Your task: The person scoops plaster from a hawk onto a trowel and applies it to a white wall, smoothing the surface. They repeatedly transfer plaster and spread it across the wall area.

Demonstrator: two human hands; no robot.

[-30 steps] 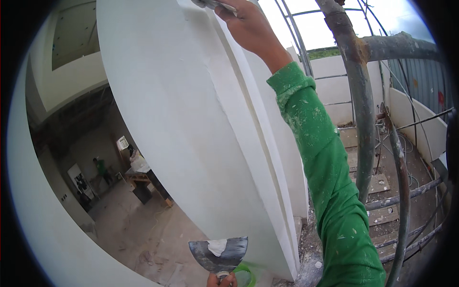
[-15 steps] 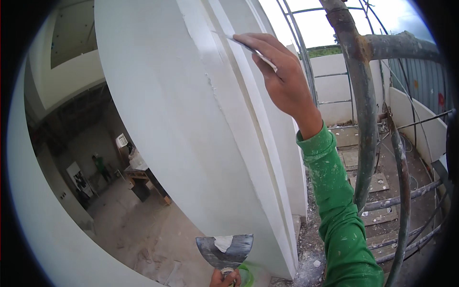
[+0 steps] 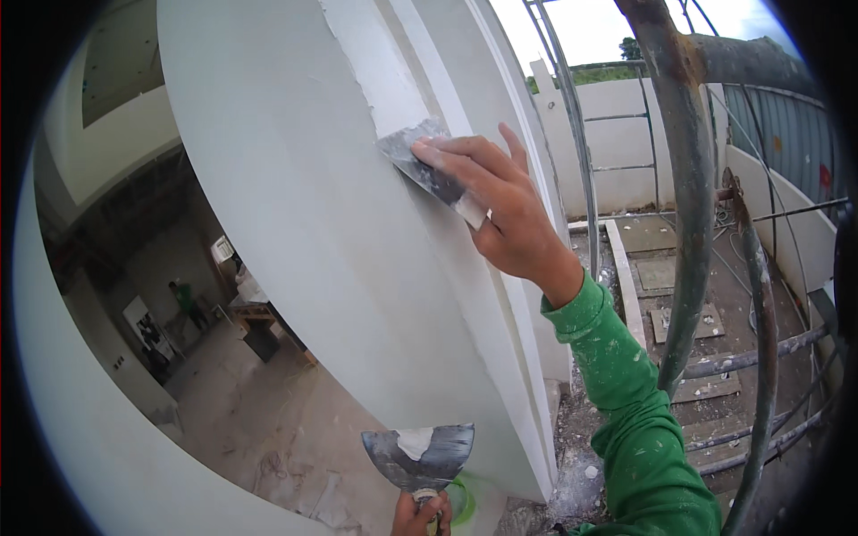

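Note:
My right hand (image 3: 509, 210) is closed around a putty knife (image 3: 429, 174), its thumb-side fingers pressed along the metal blade. The blade's edge lies against the pale wall (image 3: 304, 223), on a band of wet white putty (image 3: 380, 76) beside the corner strip. Low in the view, my left hand (image 3: 422, 515) grips the handle of a wide putty knife (image 3: 418, 463). That blade points up, smeared grey, with a dab of white putty (image 3: 415, 441) at its top edge. It is held apart from the wall.
Rusty scaffold pipes (image 3: 679, 196) stand close on my right, beside my green-sleeved arm. Below them lie boards (image 3: 684, 323) on rough ground. A light green round thing (image 3: 462, 502) shows behind my left hand. Far left, a person (image 3: 186, 304) stands in a room with a table (image 3: 255, 313).
My right hand has moved down along the corner with its putty knife, and the blade has turned flatter to the wall. My left hand has risen slightly with the wide knife.

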